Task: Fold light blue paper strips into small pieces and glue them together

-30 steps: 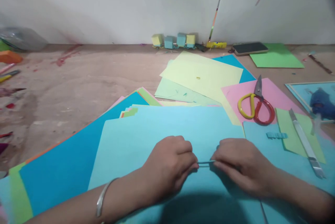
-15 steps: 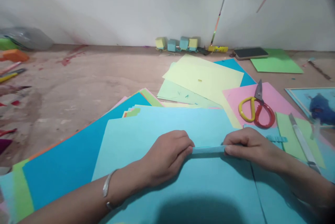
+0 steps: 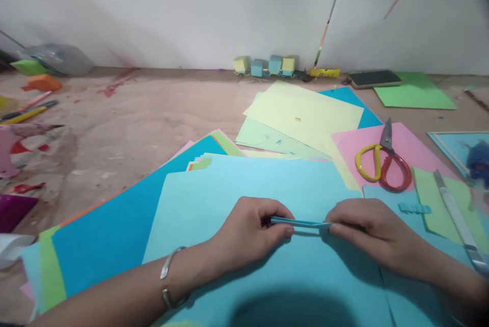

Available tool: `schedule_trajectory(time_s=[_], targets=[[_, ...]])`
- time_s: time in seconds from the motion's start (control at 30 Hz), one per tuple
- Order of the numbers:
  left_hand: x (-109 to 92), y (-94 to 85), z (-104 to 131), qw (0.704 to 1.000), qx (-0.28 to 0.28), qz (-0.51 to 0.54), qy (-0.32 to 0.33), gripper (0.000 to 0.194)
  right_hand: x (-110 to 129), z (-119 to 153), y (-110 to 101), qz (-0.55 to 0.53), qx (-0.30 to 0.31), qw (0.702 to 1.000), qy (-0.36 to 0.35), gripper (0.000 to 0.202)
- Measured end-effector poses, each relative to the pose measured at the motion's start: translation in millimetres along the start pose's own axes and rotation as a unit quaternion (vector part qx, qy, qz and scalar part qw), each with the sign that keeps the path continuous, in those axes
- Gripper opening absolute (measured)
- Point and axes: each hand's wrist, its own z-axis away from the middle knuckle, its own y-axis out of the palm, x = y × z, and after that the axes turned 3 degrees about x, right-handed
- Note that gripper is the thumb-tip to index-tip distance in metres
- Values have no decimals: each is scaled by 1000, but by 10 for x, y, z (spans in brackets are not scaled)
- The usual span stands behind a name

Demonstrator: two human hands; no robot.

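A narrow folded strip of light blue paper [image 3: 307, 223] is stretched between my two hands, just above a large light blue sheet [image 3: 206, 189]. My left hand [image 3: 262, 227] pinches its left part between thumb and fingers, and a short end shows inside the grip. The right end is pinched by my right hand [image 3: 367, 230], whose fingers hide it. A silver bracelet [image 3: 168, 271] circles my left wrist.
Scissors [image 3: 385, 161] lie on pink paper at the right, near a cutter knife [image 3: 458, 215] and a small folded blue piece [image 3: 414, 208]. Small paper cubes [image 3: 275, 64], a glue stick [image 3: 324, 72] and a phone [image 3: 375, 79] line the wall.
My left hand's fingers have parted a little, showing the strip's left end inside the grip. The strip now shows its thin edge. The view has shifted slightly left.
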Motion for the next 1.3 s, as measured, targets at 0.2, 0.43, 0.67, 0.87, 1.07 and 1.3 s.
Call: schedule_trajectory(time_s=[0.2,0.43,0.67,0.87,1.07,1.3], targets=[[14,18,22,994,15,-57,94,10,65,-6,75,40,-19,998,-42,28],[-37,-69,33,995,95,35,-27,24,31,-14,16,-6,5,999,-52,29],[54,105,114,947,-40,-218,233,25,89,-2,311,206,-74,967,-130,35],[77,240,177,870,-96,-317,366,43,237,30,515,263,-140,935,-190,36],[96,40,105,865,-129,-289,389,18,91,65,193,213,-93,964,-133,36],[164,-9,4,849,-162,-306,399,17,-67,-4,99,205,-155,953,-159,31]])
